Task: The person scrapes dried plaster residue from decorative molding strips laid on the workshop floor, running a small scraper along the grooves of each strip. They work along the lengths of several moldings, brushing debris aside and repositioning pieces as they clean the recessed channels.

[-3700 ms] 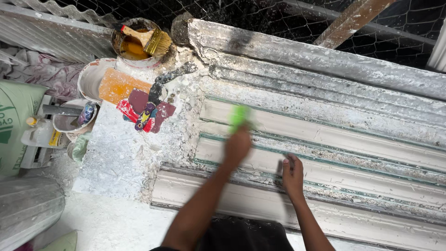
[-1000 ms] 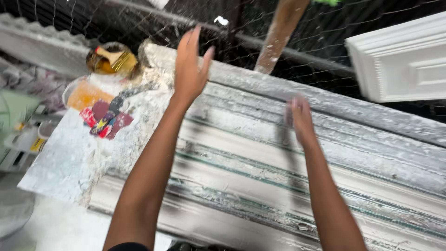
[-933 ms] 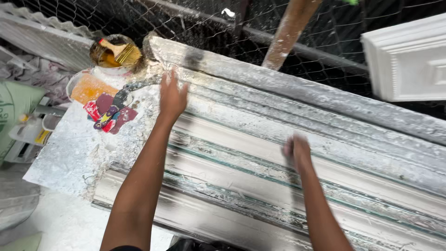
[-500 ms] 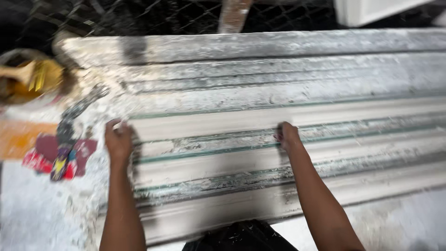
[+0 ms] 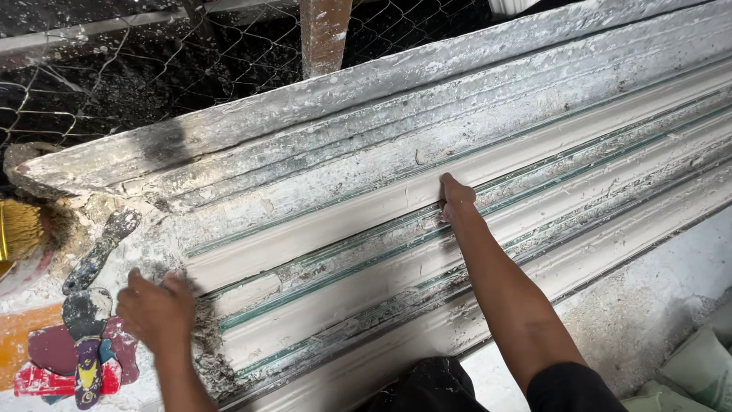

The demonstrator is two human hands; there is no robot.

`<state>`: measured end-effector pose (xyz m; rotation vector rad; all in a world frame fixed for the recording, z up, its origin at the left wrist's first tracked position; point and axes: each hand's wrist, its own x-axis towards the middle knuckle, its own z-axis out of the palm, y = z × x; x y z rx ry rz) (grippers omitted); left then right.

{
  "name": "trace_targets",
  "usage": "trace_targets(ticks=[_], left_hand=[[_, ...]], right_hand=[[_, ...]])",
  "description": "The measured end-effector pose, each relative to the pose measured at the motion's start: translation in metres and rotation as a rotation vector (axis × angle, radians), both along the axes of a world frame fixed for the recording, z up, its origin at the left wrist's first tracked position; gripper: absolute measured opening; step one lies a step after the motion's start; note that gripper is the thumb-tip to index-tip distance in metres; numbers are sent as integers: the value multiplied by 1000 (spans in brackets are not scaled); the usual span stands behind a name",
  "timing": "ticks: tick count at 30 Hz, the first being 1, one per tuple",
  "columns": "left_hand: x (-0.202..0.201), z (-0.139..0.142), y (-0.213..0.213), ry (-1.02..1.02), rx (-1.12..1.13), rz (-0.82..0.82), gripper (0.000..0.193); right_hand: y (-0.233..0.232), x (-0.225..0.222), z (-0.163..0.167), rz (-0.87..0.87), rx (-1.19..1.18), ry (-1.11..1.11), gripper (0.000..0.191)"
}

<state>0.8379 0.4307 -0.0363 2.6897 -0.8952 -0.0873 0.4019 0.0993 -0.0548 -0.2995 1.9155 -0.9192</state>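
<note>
A long plaster-crusted cornice mould (image 5: 473, 145) with ridged grooves runs across the view. My right hand (image 5: 456, 200) presses its fingers into a pale groove near the middle of the mould. My left hand (image 5: 156, 309) rests with curled fingers on the mould's rough left end, beside crumbled plaster. Neither hand holds a tool. A plaster-caked trowel (image 5: 95, 259) lies just left of my left hand, and a scraper with a coloured handle (image 5: 86, 347) lies below it.
Wire mesh fencing (image 5: 114, 69) and a wooden post (image 5: 324, 34) stand behind the mould. A yellow brush (image 5: 19, 229) sits at the far left edge. Greenish sacks (image 5: 698, 370) lie at the lower right on the white floor.
My left hand came down from the mould's upper left edge to its lower left end. My right hand stays in the groove. The camera has moved closer and swung right.
</note>
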Motion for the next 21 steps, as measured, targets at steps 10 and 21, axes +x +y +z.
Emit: trace_targets(ticks=[10, 21], left_hand=[[-249, 2, -220, -39, -268, -955, 60], [-307, -37, -245, -38, -27, -843, 46]], right_hand=[[-26, -14, 0, 317, -156, -192, 30], [-159, -333, -2, 516, -443, -510, 50]])
